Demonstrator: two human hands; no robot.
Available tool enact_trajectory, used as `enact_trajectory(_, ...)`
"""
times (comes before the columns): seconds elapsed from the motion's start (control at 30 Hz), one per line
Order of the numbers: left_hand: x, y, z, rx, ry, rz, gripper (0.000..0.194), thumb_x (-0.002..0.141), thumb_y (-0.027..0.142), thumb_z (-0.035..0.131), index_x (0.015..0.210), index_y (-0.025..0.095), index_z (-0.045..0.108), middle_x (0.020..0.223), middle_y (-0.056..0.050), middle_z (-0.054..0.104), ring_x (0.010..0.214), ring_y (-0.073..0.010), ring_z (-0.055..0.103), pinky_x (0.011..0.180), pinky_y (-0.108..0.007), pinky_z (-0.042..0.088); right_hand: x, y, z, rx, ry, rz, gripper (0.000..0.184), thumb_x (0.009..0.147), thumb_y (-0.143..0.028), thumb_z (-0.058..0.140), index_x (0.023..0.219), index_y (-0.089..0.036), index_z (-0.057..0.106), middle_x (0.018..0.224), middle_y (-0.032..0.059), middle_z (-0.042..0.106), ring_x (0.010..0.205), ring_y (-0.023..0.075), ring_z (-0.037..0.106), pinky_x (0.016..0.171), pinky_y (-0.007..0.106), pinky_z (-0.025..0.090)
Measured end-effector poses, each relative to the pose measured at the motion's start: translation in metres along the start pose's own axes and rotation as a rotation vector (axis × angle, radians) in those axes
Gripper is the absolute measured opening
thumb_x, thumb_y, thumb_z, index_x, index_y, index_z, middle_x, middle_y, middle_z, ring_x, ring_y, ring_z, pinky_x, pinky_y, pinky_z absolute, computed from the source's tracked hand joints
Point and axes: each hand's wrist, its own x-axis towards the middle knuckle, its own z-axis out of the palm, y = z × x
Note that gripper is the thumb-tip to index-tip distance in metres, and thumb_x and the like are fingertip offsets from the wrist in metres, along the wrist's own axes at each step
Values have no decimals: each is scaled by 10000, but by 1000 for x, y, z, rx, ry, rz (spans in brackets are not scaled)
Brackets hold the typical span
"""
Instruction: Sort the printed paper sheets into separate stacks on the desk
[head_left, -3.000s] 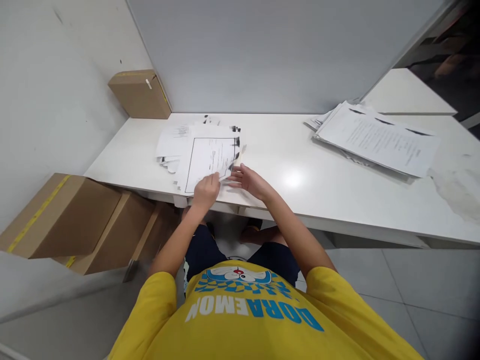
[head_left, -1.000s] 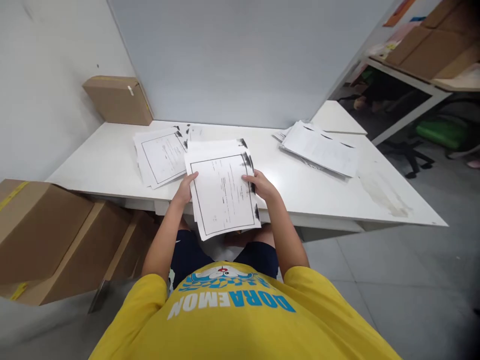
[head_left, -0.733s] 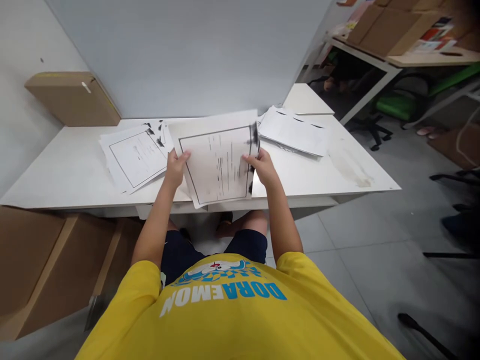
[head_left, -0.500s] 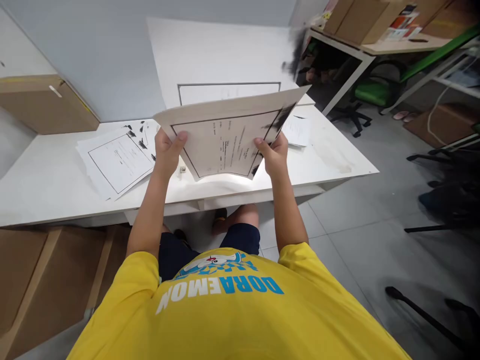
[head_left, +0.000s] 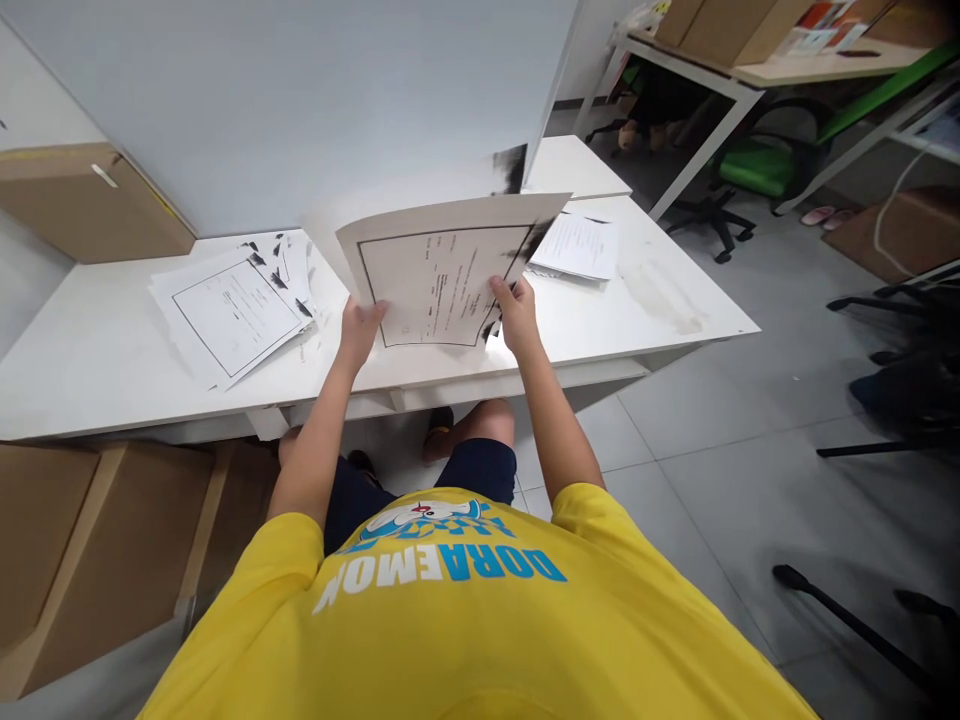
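Observation:
Between my hands a few printed paper sheets (head_left: 442,270) stand tilted up over the desk, the front one with a black border and dark smudges at its right side. My left hand (head_left: 363,328) pinches the left edge, thumb on the printed face. On the right edge, my right hand (head_left: 516,310) grips in the same way. Behind the front sheet, part of another page with a black smudged corner shows. To the left lies a loose pile of printed sheets (head_left: 238,315) with dark smudges. Right of my hands rest more papers (head_left: 577,246).
The white desk (head_left: 675,310) backs onto a pale panel (head_left: 300,110). Cardboard boxes (head_left: 142,540) stand below left, and another box (head_left: 90,200) leans at the back left. A green chair (head_left: 757,172) and a second table (head_left: 712,75) are at the right.
The held sheets have come down lower and slightly left, with both hands closer together. The rear sheet, earlier raised high behind the front one, has dropped mostly behind it.

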Motion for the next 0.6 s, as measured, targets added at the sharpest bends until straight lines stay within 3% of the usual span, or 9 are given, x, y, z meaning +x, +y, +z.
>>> enact_trajectory(0.1, 1, -1, -1, -12, 16, 28, 657, 741, 653, 723, 1239, 246, 587, 1235, -107, 663, 1330, -294, 529, 1116, -429, 436, -1, 5, 1, -38, -11, -10, 503, 746, -688, 659, 993, -250, 652, 1006, 32, 666, 1126, 253, 593, 938, 348, 503)
enact_trajectory(0.2, 0, 0, -1, -21, -44, 64, 617, 755, 680, 691, 1195, 255, 613, 1286, -105, 641, 1341, -289, 520, 1138, -424, 411, -7, 16, 3, -74, -19, 59, 534, 708, -693, 689, 985, -237, 663, 1027, 44, 694, 1143, 273, 599, 974, 389, 497)
enact_trajectory(0.4, 3, 11, -2, 42, -85, 108, 565, 790, 668, 659, 1166, 249, 614, 1302, -96, 619, 1365, -291, 483, 1174, -409, 353, -15, 27, 7, 19, -45, 93, 516, 658, -609, 768, 986, -216, 697, 1088, 62, 727, 1130, 280, 636, 1014, 417, 493)
enact_trajectory(0.6, 4, 22, -12, 59, -76, 142, 518, 795, 687, 646, 992, 211, 593, 1038, -96, 636, 1139, -284, 592, 1048, -432, 446, -16, 22, 1, 11, -128, 119, 498, 626, -606, 800, 882, -190, 697, 927, 61, 746, 983, 268, 683, 881, 397, 559)
